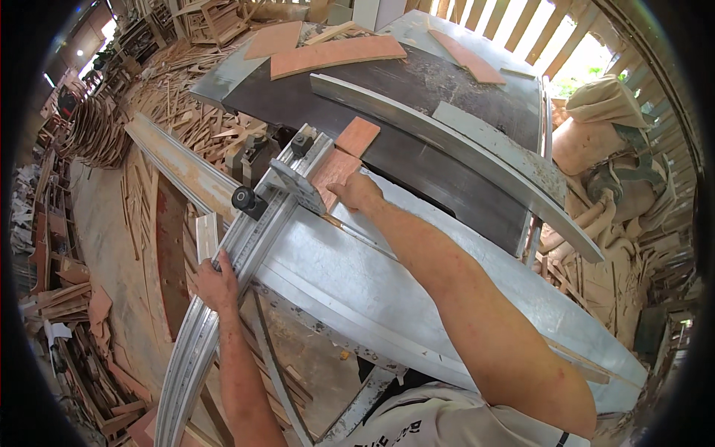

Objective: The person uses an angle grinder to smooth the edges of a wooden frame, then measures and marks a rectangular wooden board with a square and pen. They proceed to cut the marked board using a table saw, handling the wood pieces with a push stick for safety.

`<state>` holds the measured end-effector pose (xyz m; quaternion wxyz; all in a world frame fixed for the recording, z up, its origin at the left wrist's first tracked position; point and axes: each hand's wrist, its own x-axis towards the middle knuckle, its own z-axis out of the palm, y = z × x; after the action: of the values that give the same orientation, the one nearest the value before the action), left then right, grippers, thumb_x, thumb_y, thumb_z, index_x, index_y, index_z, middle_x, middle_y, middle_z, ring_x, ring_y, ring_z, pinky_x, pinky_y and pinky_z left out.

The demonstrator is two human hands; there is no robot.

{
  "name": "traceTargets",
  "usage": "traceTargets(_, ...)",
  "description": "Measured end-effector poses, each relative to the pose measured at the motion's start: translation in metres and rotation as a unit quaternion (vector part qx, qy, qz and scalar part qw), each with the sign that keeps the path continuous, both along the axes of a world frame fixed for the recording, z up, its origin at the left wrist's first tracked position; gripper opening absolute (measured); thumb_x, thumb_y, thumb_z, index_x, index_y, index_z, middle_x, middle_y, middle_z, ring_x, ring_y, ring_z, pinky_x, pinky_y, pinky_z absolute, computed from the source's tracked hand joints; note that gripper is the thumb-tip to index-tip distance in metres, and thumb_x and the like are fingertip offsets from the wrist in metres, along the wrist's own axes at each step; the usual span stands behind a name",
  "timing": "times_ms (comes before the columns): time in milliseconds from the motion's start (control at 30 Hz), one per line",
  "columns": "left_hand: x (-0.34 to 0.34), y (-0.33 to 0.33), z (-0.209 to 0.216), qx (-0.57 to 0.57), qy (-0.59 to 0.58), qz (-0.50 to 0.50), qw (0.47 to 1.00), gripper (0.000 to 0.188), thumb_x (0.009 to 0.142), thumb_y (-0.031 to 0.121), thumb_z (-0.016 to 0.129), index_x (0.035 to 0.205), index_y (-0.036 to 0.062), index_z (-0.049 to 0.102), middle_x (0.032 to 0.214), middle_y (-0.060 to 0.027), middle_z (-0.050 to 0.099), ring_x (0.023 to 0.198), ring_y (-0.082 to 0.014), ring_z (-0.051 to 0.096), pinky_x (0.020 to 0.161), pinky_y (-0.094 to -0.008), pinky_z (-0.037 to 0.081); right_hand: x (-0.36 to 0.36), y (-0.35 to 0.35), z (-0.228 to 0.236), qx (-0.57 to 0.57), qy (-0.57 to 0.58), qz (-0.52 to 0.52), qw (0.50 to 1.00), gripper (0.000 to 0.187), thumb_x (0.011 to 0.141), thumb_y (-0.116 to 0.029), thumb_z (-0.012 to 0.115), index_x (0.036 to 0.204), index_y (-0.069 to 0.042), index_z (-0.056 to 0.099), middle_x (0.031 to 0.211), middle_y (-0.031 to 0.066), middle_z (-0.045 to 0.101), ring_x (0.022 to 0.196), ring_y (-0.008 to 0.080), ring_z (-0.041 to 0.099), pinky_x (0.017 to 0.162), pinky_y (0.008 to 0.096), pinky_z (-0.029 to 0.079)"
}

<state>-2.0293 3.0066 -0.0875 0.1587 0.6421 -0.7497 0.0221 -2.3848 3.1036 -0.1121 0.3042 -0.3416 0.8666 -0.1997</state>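
Note:
My left hand [217, 286] is closed around the ribbed aluminium fence rail [257, 223] that crosses the sliding table of a panel saw. My right hand [359, 191] reaches over the silver sliding table [328, 257] and holds a reddish plywood piece [333, 173] against the fence; some of its fingers are hidden from view. Just beyond lies a second reddish plywood piece [358, 135], close to the first, on the dark saw table [402, 167]. On the rail beside my right hand stand a grey flip stop [296, 185] and a black knob [246, 199].
A long metal rip fence [447, 141] spans the saw table. Reddish boards [339, 56] lie at its far end. Wood offcuts [190, 112] cover the floor on the left. Dust bags and hoses [603, 149] stand at the right by a slatted wall.

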Motion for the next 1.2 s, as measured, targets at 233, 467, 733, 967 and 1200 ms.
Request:
traceTargets(233,0.001,-0.005,0.0,-0.017,-0.01,-0.018,1.0,0.061,0.092,0.058,0.053,0.101,-0.0006,0.069,0.095,-0.0209,0.067,0.092,-0.0413,0.061,0.084,-0.0513,0.046,-0.001,0.004,0.006,0.005,-0.009,-0.017,1.0,0.059,0.088,-0.058,0.061,0.063,-0.005,0.068,0.059,0.0108,0.065,0.066,0.027,0.069,0.072,0.0411,0.054)
traceTargets(467,0.01,0.001,-0.007,0.04,-0.041,-0.023,0.998,0.067,0.094,0.062,0.045,0.099,0.0005,0.069,0.094,-0.0215,0.07,0.094,-0.0438,0.064,0.084,-0.0561,0.046,0.03,0.01,-0.004,-0.093,-0.006,-0.146,0.985,0.052,0.081,-0.053,0.071,0.092,-0.002,0.071,0.095,0.0194,0.072,0.092,0.0352,0.07,0.081,0.0463,0.055)
traceTargets(733,-0.003,0.003,-0.003,0.052,-0.088,-0.029,0.994,0.076,0.095,0.067,0.036,0.115,-0.0005,0.066,0.111,-0.0228,0.068,0.104,-0.0435,0.062,0.089,-0.0556,0.045,0.059,0.147,-0.002,-0.34,-0.091,-0.31,0.883,0.032,0.083,-0.031,0.069,0.083,0.0,0.064,0.08,0.0201,0.069,0.073,0.0372,0.067,0.067,0.0457,0.052)
traceTargets(967,0.009,-0.002,-0.013,0.048,-0.08,-0.013,0.996,0.079,0.093,0.069,0.037,0.117,0.0,0.066,0.114,-0.0227,0.068,0.107,-0.0439,0.061,0.092,-0.056,0.045,0.114,0.509,0.091,-0.047,0.169,-0.055,0.983,0.067,0.066,-0.032,0.087,0.123,-0.01,0.061,0.12,0.0124,0.062,0.114,0.0321,0.058,0.094,0.0422,0.05)
traceTargets(1200,-0.002,0.01,0.0,0.056,-0.074,-0.011,0.996,0.075,0.093,0.067,0.04,0.117,0.002,0.067,0.11,-0.0219,0.07,0.105,-0.0435,0.063,0.093,-0.0548,0.045,0.128,0.613,0.087,0.048,0.132,-0.122,0.983,0.079,0.063,-0.01,0.085,0.135,-0.008,0.052,0.135,0.0156,0.052,0.124,0.0347,0.052,0.102,0.0422,0.046)
